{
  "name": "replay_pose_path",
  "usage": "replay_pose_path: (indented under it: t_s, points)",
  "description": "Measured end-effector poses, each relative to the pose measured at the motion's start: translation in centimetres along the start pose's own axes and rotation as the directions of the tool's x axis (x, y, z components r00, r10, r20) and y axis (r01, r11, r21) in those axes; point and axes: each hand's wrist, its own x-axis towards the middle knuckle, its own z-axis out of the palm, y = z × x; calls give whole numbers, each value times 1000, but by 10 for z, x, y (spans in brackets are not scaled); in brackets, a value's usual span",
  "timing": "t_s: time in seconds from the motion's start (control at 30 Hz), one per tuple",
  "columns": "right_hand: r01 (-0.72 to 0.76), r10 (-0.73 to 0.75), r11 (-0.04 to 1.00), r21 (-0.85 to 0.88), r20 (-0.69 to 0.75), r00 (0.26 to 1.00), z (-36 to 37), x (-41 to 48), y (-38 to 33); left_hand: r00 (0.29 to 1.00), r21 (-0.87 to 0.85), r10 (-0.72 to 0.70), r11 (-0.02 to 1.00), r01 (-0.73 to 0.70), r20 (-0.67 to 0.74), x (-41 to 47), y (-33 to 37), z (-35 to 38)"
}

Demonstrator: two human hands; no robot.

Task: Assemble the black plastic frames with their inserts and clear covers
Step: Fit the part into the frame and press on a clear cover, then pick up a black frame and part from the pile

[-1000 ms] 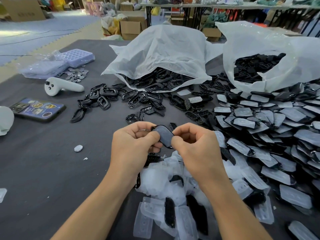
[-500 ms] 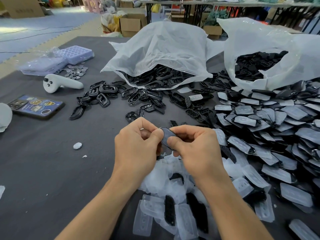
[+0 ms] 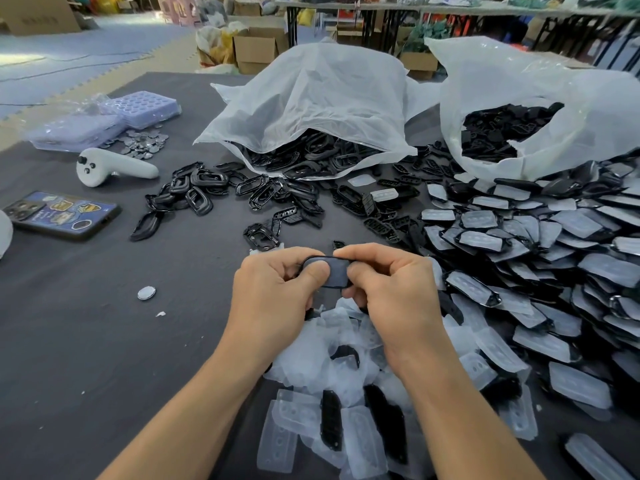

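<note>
Both thumbs press on the black frame (image 3: 329,271); my left hand (image 3: 273,299) and right hand (image 3: 391,296) pinch its ends above the loose clear covers (image 3: 346,344); finished pieces (image 3: 540,258) lie heaped right.

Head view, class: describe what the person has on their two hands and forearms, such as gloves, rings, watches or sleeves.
The left hand and right hand are bare: no gloves, and no rings or markings that show. Neither wrist carries a watch or band. The left forearm and right forearm are uncovered down to the picture's lower edge, so no sleeve is in view.
</note>
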Motion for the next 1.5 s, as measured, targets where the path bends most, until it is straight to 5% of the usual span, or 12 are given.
replay_pose_path:
  t_s: [0.13,0.3,0.6,0.73,0.8,0.87,1.0,1.1,1.33,1.5]
  points:
    - [47,-54,987,-153,-40,998,3,-1,4,1000,39,6,999,-6,0,-4,-2,1]
    - [68,-78,954,-292,-22,997,-5,-4,2,985,435,172,887,-153,-5,-7,-4,-1]
    - [191,-187,765,-615,72,980,-8,-14,-7,996,261,71,964,-56,-47,-11,4,-4]
    - [100,-248,496,-862,-31,968,-62,11,-28,993,343,15,939,26,-116,-11,8,-6]
    - [-128,-222,258,-958,-187,957,-98,29,-45,991,425,7,904,49,-130,-10,4,-7]
    - [-248,-147,148,-957,-269,952,-115,39,-54,986,503,47,863,42,-162,-4,-2,-10]
    - [29,-258,223,-974,-30,966,-79,51,-42,968,561,122,827,24,-221,22,-17,-18]
    - [80,-169,334,-939,23,985,-42,66,-27,970,551,63,831,80,-236,37,-27,-21]
    - [90,-142,137,-986,71,987,-11,100,-6,959,554,16,819,150,-284,80,-40,-43]
    - [65,-152,201,-977,35,988,-14,111,0,962,565,12,812,150,-273,116,-49,-41]
